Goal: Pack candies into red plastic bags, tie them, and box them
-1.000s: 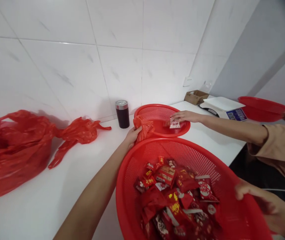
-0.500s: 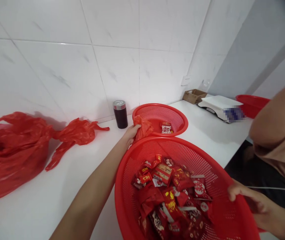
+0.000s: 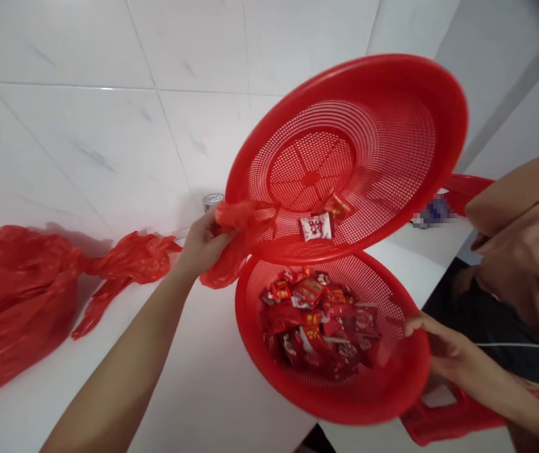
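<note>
My left hand is closed on a crumpled red plastic bag, against the left rim of a red mesh basket. That basket is tipped up steeply, its opening facing me. A white wrapped candy and a red one lie at its low edge; what holds it up is hidden. Just below stands a second red basket, filled with red candy packets. My right hand grips this lower basket's right rim, thumb inside, the other fingers mostly hidden behind it.
Another large red plastic bag with knotted handles lies left on the white table. A cup lid shows by the tiled wall. At right are a person in a brown top and a red stool-like object.
The far basket has risen and tipped up over the lower basket's back rim. My left hand has shifted left with the bag. The lower basket sits farther back in view.
</note>
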Action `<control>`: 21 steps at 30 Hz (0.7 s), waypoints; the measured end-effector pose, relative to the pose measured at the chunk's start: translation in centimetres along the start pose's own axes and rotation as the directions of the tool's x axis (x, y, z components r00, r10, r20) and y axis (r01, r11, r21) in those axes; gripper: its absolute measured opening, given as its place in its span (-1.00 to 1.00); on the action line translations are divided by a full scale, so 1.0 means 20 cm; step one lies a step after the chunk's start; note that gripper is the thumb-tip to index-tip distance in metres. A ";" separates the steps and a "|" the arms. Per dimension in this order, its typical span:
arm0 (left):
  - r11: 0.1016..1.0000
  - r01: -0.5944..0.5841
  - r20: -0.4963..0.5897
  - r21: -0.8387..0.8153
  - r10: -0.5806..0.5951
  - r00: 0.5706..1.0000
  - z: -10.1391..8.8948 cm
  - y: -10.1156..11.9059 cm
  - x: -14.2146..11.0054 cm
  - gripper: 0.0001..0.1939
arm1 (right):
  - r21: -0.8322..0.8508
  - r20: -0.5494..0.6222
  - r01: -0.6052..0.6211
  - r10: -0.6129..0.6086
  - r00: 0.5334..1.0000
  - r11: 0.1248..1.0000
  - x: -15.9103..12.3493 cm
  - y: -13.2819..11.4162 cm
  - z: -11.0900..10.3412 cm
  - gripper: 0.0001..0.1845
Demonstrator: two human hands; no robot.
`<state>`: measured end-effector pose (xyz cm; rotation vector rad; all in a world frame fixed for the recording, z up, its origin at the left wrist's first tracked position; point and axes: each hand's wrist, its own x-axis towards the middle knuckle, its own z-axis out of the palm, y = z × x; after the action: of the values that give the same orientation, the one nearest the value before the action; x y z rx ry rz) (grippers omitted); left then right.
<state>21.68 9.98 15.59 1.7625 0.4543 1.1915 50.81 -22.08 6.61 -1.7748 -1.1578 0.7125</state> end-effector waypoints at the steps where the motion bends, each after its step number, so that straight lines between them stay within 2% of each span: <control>1: 0.999 -0.028 0.012 0.039 0.028 1.000 -0.01 0.02 -0.02 -0.82 | 0.029 0.047 0.011 -0.013 0.999 1.000 0.02 0.02 0.01 -0.77; 7: 0.976 -0.136 0.063 0.170 0.127 0.990 0.00 0.02 -0.07 -0.73 | 0.023 0.047 0.097 -0.098 0.994 0.995 0.07 0.14 0.03 -0.74; 10: 0.979 -0.127 -0.018 0.160 0.132 0.991 0.00 0.00 -0.04 -0.77 | -0.010 0.051 0.096 -0.096 0.994 0.995 0.06 0.15 0.03 -0.74; 13: 0.993 -0.086 -0.156 0.086 0.099 0.983 0.05 -0.03 0.06 -0.84 | -0.020 0.073 0.091 -0.089 0.993 0.996 0.06 0.13 0.03 -0.74; 16: 0.998 0.011 -0.214 -0.063 -0.024 0.976 0.15 -0.11 0.24 -0.81 | -0.032 0.121 0.074 -0.070 0.990 0.997 0.06 0.08 0.05 -0.77; 19: 0.952 0.229 -0.119 -0.202 -0.256 0.959 0.27 -0.21 0.43 -0.78 | -0.033 0.170 0.047 -0.041 0.985 0.998 0.05 0.04 0.06 -0.78; 21: 0.890 0.382 -0.041 -0.248 -0.404 0.914 0.34 -0.28 0.54 -0.75 | -0.020 0.185 0.020 -0.016 0.983 1.000 0.03 0.02 0.06 -0.79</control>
<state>33.50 17.17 15.80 1.3361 0.6620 0.9901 50.29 -21.16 5.68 -1.7422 -1.3075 0.8709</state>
